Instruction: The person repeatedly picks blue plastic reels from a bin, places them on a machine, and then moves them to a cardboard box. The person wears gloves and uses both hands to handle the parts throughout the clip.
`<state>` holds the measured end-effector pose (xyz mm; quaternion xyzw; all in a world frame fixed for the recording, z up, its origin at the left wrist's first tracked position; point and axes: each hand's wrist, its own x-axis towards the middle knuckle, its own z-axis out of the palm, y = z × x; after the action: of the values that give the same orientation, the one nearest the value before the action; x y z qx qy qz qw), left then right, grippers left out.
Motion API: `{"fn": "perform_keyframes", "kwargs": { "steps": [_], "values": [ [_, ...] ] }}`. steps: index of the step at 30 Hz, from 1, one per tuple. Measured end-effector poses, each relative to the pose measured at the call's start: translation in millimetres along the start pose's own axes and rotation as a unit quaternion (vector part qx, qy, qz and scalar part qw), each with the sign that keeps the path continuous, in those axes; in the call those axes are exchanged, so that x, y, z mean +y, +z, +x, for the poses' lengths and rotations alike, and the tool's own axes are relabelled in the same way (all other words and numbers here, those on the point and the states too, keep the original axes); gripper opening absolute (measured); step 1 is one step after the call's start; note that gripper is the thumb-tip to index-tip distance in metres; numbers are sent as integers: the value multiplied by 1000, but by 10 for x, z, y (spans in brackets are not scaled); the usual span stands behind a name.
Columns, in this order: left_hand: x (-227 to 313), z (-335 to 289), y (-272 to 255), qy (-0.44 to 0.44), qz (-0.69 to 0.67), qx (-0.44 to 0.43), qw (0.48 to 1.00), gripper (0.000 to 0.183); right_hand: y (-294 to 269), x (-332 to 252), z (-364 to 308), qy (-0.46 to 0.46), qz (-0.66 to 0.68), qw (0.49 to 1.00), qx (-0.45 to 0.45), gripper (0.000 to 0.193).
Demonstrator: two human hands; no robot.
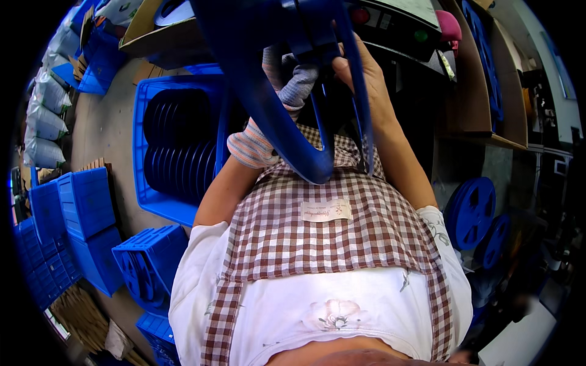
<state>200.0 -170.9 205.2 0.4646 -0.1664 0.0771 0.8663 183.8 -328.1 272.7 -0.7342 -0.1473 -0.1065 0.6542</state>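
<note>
A large blue plastic reel (274,116) is held up close in front of me, tilted, its rims cutting across the upper middle of the view. My left hand (294,88), in a striped knit glove, shows through a gap in the reel. Its fingers are curled at the reel's middle, partly hidden by the near rim. My right hand (366,76) is bare and grips the reel from the right, with the thumb by the hub and other fingers hidden behind the blue plastic.
Left of me stands a blue crate (141,177) filled with rows of dark discs. Cardboard boxes (473,110) flank the bench, the right one holding a blue reel. A black machine (397,30) with red and green buttons is ahead. More blue reels (470,213) stand at right.
</note>
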Motion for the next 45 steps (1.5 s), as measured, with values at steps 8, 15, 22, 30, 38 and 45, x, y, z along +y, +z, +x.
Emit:
{"fn": "perform_keyframes", "kwargs": {
  "steps": [8,15,22,30,38,45],
  "values": [
    [-2,23,-11,-3,7,-3,1000,51,30,-33,-10,12,-5,1000,-19,68],
    [7,39,-17,-11,13,-10,1000,49,25,-11,-24,21,-9,1000,-20,67],
    [29,22,-8,-17,19,-14,1000,46,-16,-58,-25,9,-34,999,-27,67],
    [18,39,11,-25,19,-22,999,44,-15,30,-47,-4,-26,999,-18,65],
    [22,26,9,-39,23,-29,999,42,24,23,-53,-10,-22,1000,-5,66],
    [38,-8,-2,-57,35,-38,997,41,-2,9,-47,-3,-28,999,-20,65]
  ]
}}
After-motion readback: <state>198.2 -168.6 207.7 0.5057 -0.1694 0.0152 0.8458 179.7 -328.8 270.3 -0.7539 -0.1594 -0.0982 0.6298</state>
